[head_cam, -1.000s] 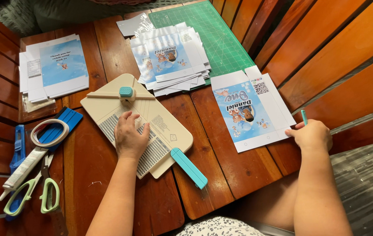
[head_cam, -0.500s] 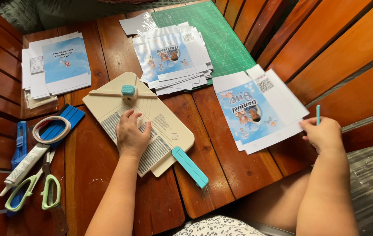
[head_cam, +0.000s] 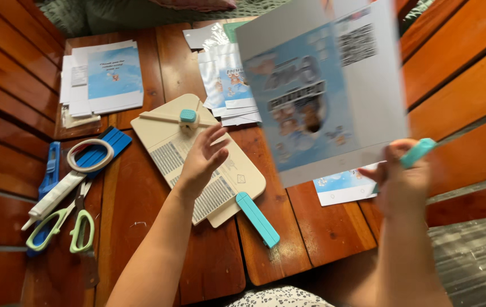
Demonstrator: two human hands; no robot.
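Observation:
My right hand (head_cam: 403, 179) holds a printed sheet (head_cam: 325, 85) lifted off the table, blurred, with a blue picture on it. The same hand also grips a small teal tool (head_cam: 419, 152). My left hand (head_cam: 203, 159) hovers with fingers spread just above the cream scoring board (head_cam: 166, 133), which lies on the wooden table. A teal slider knob (head_cam: 188, 116) sits on the board's top rail. A teal stick (head_cam: 258, 219) lies at the board's lower right corner. Another printed sheet (head_cam: 342, 187) stays on the table below the lifted one.
A stack of printed sheets (head_cam: 103, 77) lies at the far left, another pile (head_cam: 226, 91) behind the board. Green scissors (head_cam: 64, 227), a tape ring (head_cam: 89, 154), a blue tool (head_cam: 49, 170) and a white tube (head_cam: 55, 196) lie at the left. Slatted wooden benches flank the table.
My right hand has lifted the printed sheet from the table up toward the camera. My left hand has risen off the scoring board and opened its fingers.

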